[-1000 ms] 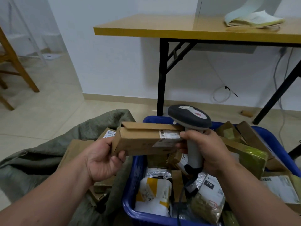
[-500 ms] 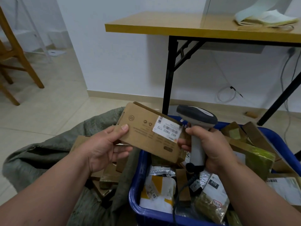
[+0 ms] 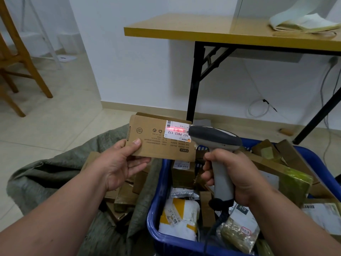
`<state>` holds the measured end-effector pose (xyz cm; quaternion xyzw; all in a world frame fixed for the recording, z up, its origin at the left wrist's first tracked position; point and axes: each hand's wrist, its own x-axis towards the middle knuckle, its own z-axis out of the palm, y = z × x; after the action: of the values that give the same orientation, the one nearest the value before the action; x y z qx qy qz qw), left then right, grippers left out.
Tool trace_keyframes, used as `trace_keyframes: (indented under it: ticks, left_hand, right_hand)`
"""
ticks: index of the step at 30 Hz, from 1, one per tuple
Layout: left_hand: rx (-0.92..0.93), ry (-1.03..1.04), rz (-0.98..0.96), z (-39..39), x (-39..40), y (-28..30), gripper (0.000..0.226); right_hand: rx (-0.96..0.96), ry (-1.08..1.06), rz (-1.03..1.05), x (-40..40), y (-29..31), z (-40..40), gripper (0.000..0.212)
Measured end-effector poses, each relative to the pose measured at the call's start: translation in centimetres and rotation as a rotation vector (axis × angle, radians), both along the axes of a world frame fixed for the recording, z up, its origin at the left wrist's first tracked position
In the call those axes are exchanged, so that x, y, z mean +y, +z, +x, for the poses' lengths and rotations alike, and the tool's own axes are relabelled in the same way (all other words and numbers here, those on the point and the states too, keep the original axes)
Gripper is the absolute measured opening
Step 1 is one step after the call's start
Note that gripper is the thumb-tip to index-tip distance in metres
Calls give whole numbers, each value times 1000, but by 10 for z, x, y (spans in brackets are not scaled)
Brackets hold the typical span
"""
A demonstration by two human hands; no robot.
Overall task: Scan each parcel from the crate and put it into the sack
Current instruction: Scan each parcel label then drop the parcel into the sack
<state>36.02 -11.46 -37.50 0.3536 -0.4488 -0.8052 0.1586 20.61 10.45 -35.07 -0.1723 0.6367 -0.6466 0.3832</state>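
Observation:
My left hand (image 3: 118,163) holds a flat brown cardboard parcel (image 3: 153,143) by its left end, thumb on its face, above the gap between sack and crate. Its white label (image 3: 177,131) faces me with a red scan line across the barcode. My right hand (image 3: 232,174) grips the grey handheld scanner (image 3: 214,139), whose head points at that label from the right. The blue crate (image 3: 156,200) below holds several parcels and bags. The grey-green sack (image 3: 55,174) lies open at the left with several brown boxes inside.
A yellow-topped table (image 3: 203,32) with black legs stands behind the crate, folded paper (image 3: 302,23) on it. Cables hang at the white wall to the right. A wooden chair (image 3: 16,58) stands at far left on the tiled floor.
The parcel was turned from edge-on to label facing me and levelled. The scanner head moved up to the label, and a red scan line now shows on the barcode.

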Motion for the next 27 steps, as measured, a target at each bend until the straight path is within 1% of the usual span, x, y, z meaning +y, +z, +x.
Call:
trace_keyframes:
  ticks: [2, 10, 14, 17, 22, 25, 27]
  left_hand:
    - [2, 5, 2, 0, -1, -1, 31]
    - [7, 18, 1, 1, -3, -3, 41]
    - [-9, 51, -5, 7, -9, -3, 29]
    - [-41, 173, -17, 17, -21, -1, 27]
    - [-192, 455, -171, 45, -55, -6, 19]
    - [-277, 508, -255, 61, -68, -15, 25]
    - [-352, 504, -379, 69, -72, -21, 21]
  right_hand:
    - [-7, 0, 4, 0, 1, 0, 10]
    - [-37, -9, 21, -1, 1, -1, 10]
    - [-35, -14, 31, -5, 0, 0, 10]
    - [-8, -18, 41, -10, -2, 2, 11]
    - [40, -4, 88, -21, -6, 7, 13]
    - [47, 17, 123, -29, -10, 10, 12]
    - [57, 34, 144, -34, -12, 13, 13]
